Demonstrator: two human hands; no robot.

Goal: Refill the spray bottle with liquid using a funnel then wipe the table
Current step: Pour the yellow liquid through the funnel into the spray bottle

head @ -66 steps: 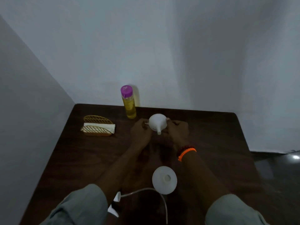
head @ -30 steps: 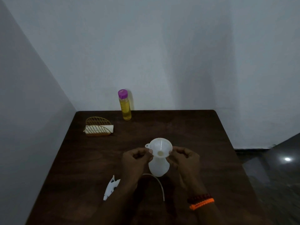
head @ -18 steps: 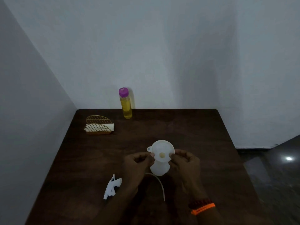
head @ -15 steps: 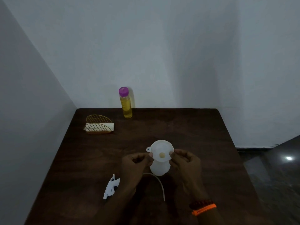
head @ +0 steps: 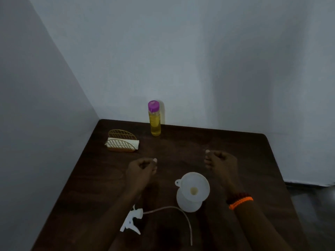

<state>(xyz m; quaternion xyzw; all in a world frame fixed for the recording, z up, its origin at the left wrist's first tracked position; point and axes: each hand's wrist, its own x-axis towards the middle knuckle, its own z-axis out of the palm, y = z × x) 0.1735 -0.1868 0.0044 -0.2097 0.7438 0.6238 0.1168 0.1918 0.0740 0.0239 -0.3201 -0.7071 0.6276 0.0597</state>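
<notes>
Spray bottle (head: 188, 203): it stands upright near the front of the counter (head: 235, 151), right of centre, its neck open. I see a white, translucent body and judge it light, likely empty, so easy to knock over.
Funnel (head: 192, 185): white plastic, seated in the bottle's neck with its bowl up and a small tab at the left rim. It makes the stack top-heavy, I'd say; I would steady the bottle low on its body, not by the funnel.
Sprayer head (head: 132, 221): lies on its side left of the bottle at the near edge, its thin dip tube (head: 181, 214) curving round in front of the bottle. The tube looks soft and springy; I would lift by the stiff trigger part.
Yellow liquid bottle (head: 154, 118): upright at the far edge against the wall, purple cap on. It looks nearly full, so I expect some weight and a smooth wall; I would grip mid-body and keep it upright until the cap is off.
Left hand (head: 141, 169): loosely curled, holding nothing, over the counter left of and beyond the funnel.
Right hand (head: 221, 163): loosely curled too, empty, just beyond the funnel on the right; an orange band sits on the wrist.
Napkin holder (head: 122, 142): gold wire, far left, with folded white napkins in it, soft and light, for the wipe.
</notes>
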